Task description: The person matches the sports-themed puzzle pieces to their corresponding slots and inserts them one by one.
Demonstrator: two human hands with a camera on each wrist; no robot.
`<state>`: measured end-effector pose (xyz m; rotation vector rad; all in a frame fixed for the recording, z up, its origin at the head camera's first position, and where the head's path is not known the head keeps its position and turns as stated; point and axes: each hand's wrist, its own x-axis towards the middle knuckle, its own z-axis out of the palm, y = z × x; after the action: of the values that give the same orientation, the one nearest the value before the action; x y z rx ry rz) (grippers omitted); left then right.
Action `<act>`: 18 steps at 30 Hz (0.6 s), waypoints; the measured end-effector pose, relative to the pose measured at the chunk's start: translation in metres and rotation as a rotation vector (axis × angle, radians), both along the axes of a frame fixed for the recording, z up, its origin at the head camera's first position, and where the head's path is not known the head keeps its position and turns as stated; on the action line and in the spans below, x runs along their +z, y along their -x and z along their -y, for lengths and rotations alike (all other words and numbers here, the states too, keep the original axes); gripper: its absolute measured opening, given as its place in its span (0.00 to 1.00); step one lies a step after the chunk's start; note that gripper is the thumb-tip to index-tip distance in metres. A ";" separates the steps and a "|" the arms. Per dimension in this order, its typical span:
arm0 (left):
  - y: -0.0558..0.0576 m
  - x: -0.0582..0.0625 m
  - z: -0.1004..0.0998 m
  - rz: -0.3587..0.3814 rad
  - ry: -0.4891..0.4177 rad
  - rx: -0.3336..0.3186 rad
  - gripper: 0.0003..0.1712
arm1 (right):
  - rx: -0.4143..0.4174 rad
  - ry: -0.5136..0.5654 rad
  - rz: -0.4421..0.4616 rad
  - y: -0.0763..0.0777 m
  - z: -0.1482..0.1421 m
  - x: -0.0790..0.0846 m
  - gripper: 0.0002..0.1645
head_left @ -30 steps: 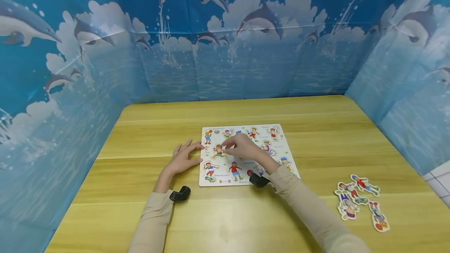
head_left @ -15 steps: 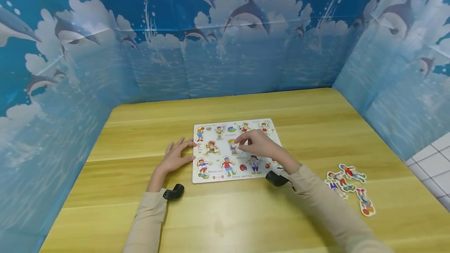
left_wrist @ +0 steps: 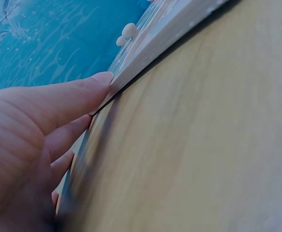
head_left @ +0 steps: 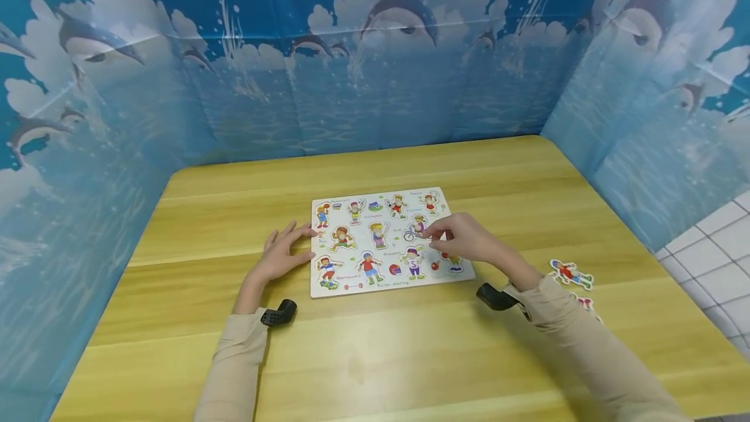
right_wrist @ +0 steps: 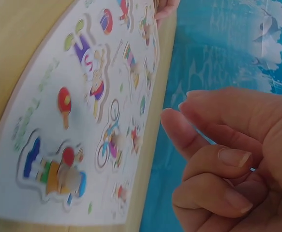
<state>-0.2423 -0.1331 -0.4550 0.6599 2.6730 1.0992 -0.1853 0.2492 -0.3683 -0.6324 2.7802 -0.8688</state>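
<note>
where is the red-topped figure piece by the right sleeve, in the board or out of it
Out: the head view shows the figure piece lying on the table, to the right of the board and apart from it.

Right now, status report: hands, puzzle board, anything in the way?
Left hand touching puzzle board at left edge. Right hand above its right side, fingers curled, nothing held. Puzzle board on table. Loose pieces beside right sleeve; no obstruction seen.

From above, the head camera is facing forward and down at a board [head_left: 362, 236]; nearer, the left wrist view is sharing its edge, upper right, the right wrist's its face, left.
</note>
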 end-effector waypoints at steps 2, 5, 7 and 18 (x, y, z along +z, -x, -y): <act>0.000 0.001 0.000 0.003 0.005 -0.003 0.24 | -0.016 -0.006 0.011 -0.005 -0.007 0.001 0.11; -0.001 0.002 0.000 0.012 0.009 -0.003 0.23 | -0.021 -0.005 0.013 -0.012 -0.020 0.001 0.10; -0.003 0.003 0.000 0.014 0.014 0.003 0.23 | -0.010 -0.004 0.012 -0.017 -0.027 0.000 0.10; -0.002 0.002 -0.002 0.018 0.015 -0.008 0.23 | 0.064 -0.010 0.044 -0.046 -0.083 -0.003 0.08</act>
<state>-0.2399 -0.1313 -0.4525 0.6544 2.6578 1.0773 -0.1390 0.3323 -0.3717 -0.6888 2.7077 -0.8451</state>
